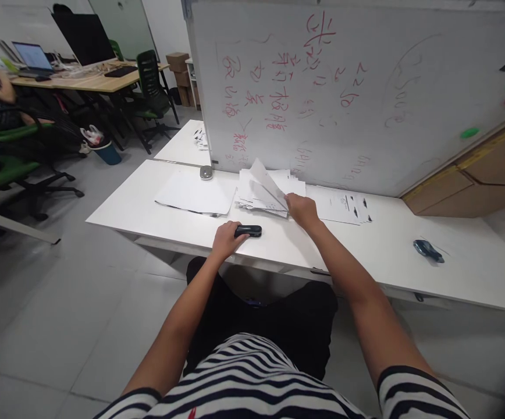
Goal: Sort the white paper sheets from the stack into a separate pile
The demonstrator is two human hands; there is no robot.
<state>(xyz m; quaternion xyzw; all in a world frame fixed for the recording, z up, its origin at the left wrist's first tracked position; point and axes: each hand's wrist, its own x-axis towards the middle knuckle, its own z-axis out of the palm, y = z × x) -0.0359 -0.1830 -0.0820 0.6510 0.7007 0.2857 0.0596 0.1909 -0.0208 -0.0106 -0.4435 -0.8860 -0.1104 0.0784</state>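
One black stapler point(252, 231) lies near the front edge of the white worktop point(387, 253), with the left hand point(226, 240) closed around its left end; the stapler's right end sticks out beyond the fingers, pointing toward the right-hand side. The right hand point(303, 210) is farther forward and to the right of the stapler, apart from it, and grips a raised sheet of paper point(266, 178) near its lower right corner. That sheet tilts up and to the left over an uneven paper stack point(246, 186), which rests just beyond the stapler, so that the stack lies ahead of the left hand and to the left of the right hand. Whether the fingers hold one sheet or several cannot be told.

To the left of the stack, beyond the left hand, lies a spread of white sheets point(195, 195), with a computer mouse point(206, 172) at its far edge. To the right of the stack, just past the right hand, are printed pages point(336, 206) with dark marks along their right side. Well apart from both hands, toward the right, rests a dark handheld tool point(427, 250) of unclear kind. A whiteboard point(252, 137) with red handwriting stands behind the papers.
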